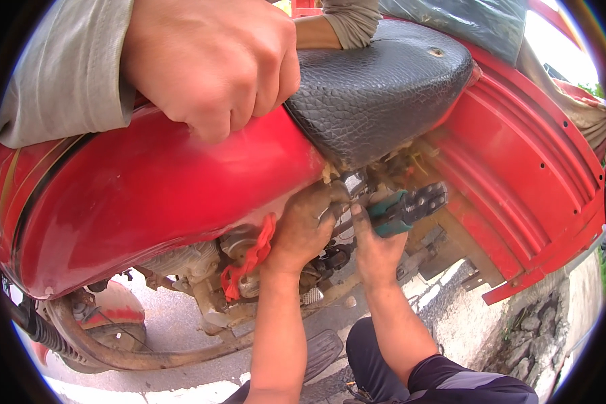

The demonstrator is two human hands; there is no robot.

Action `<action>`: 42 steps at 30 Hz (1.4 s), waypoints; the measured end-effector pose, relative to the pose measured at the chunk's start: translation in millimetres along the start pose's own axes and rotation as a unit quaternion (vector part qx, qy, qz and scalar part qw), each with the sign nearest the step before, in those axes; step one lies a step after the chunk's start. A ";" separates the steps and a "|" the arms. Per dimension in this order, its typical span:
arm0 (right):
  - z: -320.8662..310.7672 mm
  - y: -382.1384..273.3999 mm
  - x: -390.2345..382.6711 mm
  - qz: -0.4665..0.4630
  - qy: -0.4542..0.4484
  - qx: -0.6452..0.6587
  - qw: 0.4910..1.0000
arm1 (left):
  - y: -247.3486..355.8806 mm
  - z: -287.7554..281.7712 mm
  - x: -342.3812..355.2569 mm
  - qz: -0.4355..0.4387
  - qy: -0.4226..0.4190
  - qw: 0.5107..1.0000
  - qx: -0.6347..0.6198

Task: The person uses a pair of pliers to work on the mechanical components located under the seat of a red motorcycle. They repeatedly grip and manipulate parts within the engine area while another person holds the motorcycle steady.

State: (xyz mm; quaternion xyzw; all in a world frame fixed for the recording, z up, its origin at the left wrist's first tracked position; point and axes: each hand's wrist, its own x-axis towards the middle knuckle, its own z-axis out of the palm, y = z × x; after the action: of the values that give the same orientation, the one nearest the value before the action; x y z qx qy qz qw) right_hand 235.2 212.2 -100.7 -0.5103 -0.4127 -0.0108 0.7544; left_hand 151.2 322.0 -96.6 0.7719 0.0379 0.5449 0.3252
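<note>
The right hand (378,250) is closed around the teal grips of a hand tool (398,214), whose dark, perforated metal head points rightward below the black seat (390,87). The left hand (306,227) is just beside it, fingers curled near the seat's lower corner; whether it grips anything cannot be determined. A red strip (249,261) hangs near the left wrist, below the red tank (168,195). A co-worker's hand (215,60), fingers folded, is at the tank's upper side; contact cannot be confirmed.
</note>
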 end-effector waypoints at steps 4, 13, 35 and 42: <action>-4.4 0.3 5.7 0.016 -0.024 0.044 0.999 | 7.4 5.0 -2.9 -0.044 0.028 0.998 -0.023; -1.7 11.3 7.5 0.053 -0.052 0.089 0.993 | 16.1 2.7 -3.2 -0.123 0.033 0.990 -0.051; -9.7 18.7 0.0 0.212 -0.010 0.203 0.956 | 3.7 1.5 -6.4 -0.128 0.022 0.989 -0.064; -1.5 19.2 -20.7 0.167 -0.012 0.124 0.978 | 18.8 3.9 -0.3 -0.219 0.034 0.975 -0.038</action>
State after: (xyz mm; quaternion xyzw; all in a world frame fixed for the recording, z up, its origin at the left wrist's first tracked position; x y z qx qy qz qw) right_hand 230.9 211.9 -128.6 -0.4747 -0.3290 0.1727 0.7979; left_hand 148.8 305.3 -87.4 0.7133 0.1962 0.4875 0.4638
